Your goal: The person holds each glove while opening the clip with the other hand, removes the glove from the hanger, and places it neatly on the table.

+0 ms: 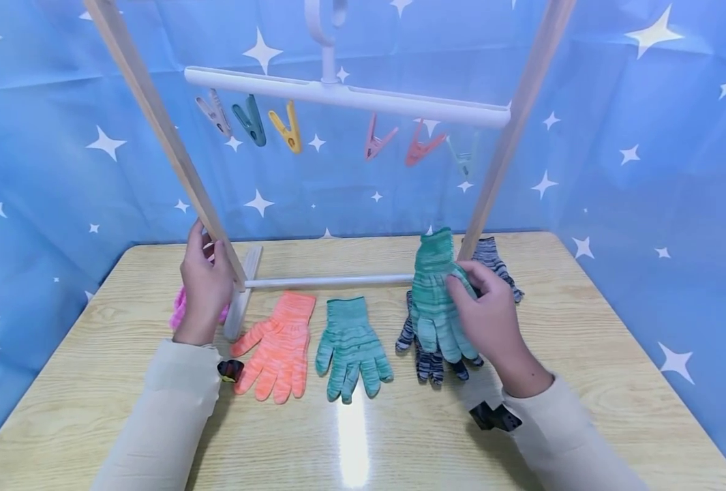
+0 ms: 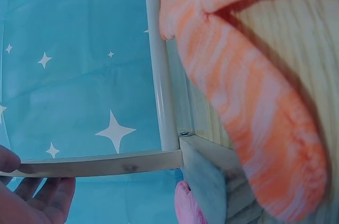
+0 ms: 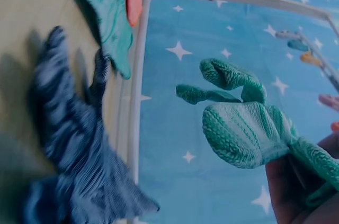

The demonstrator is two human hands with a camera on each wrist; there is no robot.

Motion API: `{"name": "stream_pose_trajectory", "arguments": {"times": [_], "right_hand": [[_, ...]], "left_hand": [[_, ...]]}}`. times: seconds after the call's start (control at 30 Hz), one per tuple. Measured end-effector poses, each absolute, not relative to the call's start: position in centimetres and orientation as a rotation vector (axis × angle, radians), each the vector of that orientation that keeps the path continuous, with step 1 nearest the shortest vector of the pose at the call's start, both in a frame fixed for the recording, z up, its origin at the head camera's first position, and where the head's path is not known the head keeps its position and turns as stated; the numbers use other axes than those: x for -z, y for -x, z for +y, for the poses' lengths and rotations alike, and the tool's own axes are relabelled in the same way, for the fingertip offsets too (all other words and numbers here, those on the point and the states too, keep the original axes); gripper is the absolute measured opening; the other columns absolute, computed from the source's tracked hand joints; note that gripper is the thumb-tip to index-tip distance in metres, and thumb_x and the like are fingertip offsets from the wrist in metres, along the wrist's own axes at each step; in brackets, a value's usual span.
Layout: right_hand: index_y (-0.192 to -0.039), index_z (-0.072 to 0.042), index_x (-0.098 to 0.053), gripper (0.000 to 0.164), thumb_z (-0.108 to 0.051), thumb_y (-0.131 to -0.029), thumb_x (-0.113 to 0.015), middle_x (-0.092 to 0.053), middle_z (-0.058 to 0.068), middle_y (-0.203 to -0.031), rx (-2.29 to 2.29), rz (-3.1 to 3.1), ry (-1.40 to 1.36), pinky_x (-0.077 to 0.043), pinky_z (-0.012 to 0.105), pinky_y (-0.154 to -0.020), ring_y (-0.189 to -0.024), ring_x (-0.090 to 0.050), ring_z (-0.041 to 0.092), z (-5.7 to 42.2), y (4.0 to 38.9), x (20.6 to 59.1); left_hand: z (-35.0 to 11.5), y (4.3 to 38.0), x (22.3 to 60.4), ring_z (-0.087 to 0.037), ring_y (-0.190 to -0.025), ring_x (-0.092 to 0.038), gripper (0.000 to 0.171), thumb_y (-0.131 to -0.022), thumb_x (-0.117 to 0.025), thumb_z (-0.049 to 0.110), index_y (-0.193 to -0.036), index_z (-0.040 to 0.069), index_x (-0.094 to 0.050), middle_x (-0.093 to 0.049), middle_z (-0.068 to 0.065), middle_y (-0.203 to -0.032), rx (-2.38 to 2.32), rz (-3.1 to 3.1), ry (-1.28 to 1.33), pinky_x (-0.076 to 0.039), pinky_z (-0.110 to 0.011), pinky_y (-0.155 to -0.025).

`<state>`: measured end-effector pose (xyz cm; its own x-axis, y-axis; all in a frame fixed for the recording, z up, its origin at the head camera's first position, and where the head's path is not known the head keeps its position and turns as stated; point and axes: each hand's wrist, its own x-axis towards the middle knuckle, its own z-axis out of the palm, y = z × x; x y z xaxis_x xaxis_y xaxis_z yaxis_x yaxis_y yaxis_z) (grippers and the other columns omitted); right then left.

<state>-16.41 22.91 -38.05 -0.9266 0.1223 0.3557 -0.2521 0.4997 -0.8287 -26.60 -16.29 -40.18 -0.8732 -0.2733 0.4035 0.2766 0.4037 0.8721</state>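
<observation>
My right hand (image 1: 488, 310) pinches a green knitted glove (image 1: 433, 293) by its side, raised off the table with its cuff up and fingers hanging down. In the right wrist view, the held glove's fingertips (image 3: 233, 134) stick out past my hand. My left hand (image 1: 206, 283) grips the left wooden post (image 1: 185, 170) of a frame near its foot; thumb and fingers lie on opposite sides of it in the left wrist view. On the table, an orange glove (image 1: 279, 348) and another green glove (image 1: 350, 348) lie side by side. A dark striped glove (image 3: 85, 144) lies below the held one.
A white hanger bar (image 1: 350, 95) spans the frame's top, with several clothespins, among them a yellow one (image 1: 287, 127), hanging from it. A white rod (image 1: 332, 281) joins the posts low down. Pink fabric (image 1: 180, 310) lies behind my left wrist; another dark glove (image 1: 491, 259) lies behind the right post.
</observation>
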Motion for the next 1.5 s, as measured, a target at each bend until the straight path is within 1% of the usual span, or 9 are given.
{"name": "stream_pose_trajectory", "arguments": {"times": [0.13,0.27,0.47,0.63,0.83,1.1,1.2,1.37,1.5], "right_hand": [[-0.127,-0.007,-0.063,0.032,-0.028,-0.103,-0.055,-0.071,0.013,-0.096,-1.371,-2.417,-0.066,-0.036,0.03,-0.042,-0.04,-0.029,0.01,24.3,15.4,38.2],[-0.127,-0.009,-0.063,0.033,-0.031,-0.104,-0.054,-0.063,0.003,-0.082,-1.322,-2.469,-0.016,-0.039,0.03,-0.049,-0.046,-0.037,0.014,26.0,14.4,38.1],[-0.126,-0.009,-0.061,0.034,-0.034,-0.105,-0.05,-0.062,-0.001,-0.081,-1.258,-2.545,0.057,-0.045,0.028,-0.057,-0.064,-0.053,0.015,28.9,12.9,37.9],[-0.126,-0.009,-0.058,0.035,-0.036,-0.106,-0.046,-0.051,0.004,-0.072,-1.222,-2.622,0.15,-0.041,0.031,-0.054,-0.06,-0.048,0.019,31.2,12.1,38.3],[-0.12,-0.009,-0.057,0.033,-0.036,-0.107,-0.044,-0.045,0.002,-0.069,-1.24,-2.688,0.211,-0.038,0.034,-0.054,-0.058,-0.045,0.021,33.0,12.0,38.8],[-0.116,-0.003,-0.055,0.033,-0.031,-0.108,-0.041,-0.062,-0.005,-0.087,-1.394,-2.816,0.154,-0.05,0.032,-0.061,-0.072,-0.06,0.013,34.9,12.4,39.6],[-0.115,-0.001,-0.055,0.033,-0.03,-0.109,-0.04,-0.062,-0.005,-0.09,-1.475,-2.868,0.149,-0.051,0.033,-0.063,-0.074,-0.061,0.014,35.5,12.5,40.0],[-0.118,0.0,-0.054,0.034,-0.029,-0.109,-0.038,-0.06,0.002,-0.096,-1.472,-2.96,0.154,-0.047,0.034,-0.064,-0.076,-0.057,0.015,36.2,12.8,40.8],[-0.126,0.0,-0.052,0.039,-0.031,-0.109,-0.036,-0.058,0.011,-0.111,-1.384,-3.029,0.161,-0.046,0.034,-0.066,-0.082,-0.056,0.012,36.7,12.9,41.4]], "left_hand": [[-16.2,26.6,40.3,-0.037,-0.132,-0.053,0.049,-0.107,-0.04,0.016,-0.155,0.027,-0.033,-0.048,-0.021,-0.146,1.497,-2.172,0.008,-0.049,-0.056,-0.101],[-16.3,26.6,40.4,-0.037,-0.132,-0.053,0.05,-0.107,-0.04,0.016,-0.155,0.028,-0.033,-0.049,-0.021,-0.145,1.496,-2.169,0.003,-0.049,-0.055,-0.102],[-16.4,26.7,40.3,-0.036,-0.131,-0.053,0.05,-0.107,-0.041,0.016,-0.155,0.028,-0.032,-0.049,-0.021,-0.144,1.479,-2.177,0.006,-0.049,-0.054,-0.104],[-16.4,26.8,40.3,-0.037,-0.131,-0.053,0.05,-0.107,-0.041,0.015,-0.155,0.028,-0.032,-0.049,-0.021,-0.144,1.472,-2.181,0.004,-0.048,-0.054,-0.104],[-16.4,26.9,40.4,-0.037,-0.13,-0.053,0.05,-0.107,-0.041,0.014,-0.155,0.028,-0.033,-0.05,-0.022,-0.144,1.471,-2.177,0.01,-0.048,-0.053,-0.105],[-16.5,26.9,40.4,-0.036,-0.131,-0.053,0.05,-0.107,-0.041,0.016,-0.155,0.029,-0.033,-0.049,-0.021,-0.145,1.473,-2.181,0.002,-0.048,-0.053,-0.104],[-16.4,26.9,40.4,-0.035,-0.131,-0.053,0.05,-0.107,-0.041,0.016,-0.155,0.028,-0.033,-0.049,-0.021,-0.145,1.471,-2.18,-0.002,-0.048,-0.053,-0.104],[-16.4,26.9,40.4,-0.036,-0.13,-0.054,0.05,-0.107,-0.042,0.016,-0.155,0.027,-0.033,-0.05,-0.022,-0.144,1.465,-2.178,0.004,-0.048,-0.053,-0.104],[-16.4,26.9,40.4,-0.036,-0.13,-0.054,0.049,-0.107,-0.042,0.016,-0.154,0.028,-0.034,-0.05,-0.022,-0.145,1.465,-2.176,0.004,-0.049,-0.054,-0.104]]}}
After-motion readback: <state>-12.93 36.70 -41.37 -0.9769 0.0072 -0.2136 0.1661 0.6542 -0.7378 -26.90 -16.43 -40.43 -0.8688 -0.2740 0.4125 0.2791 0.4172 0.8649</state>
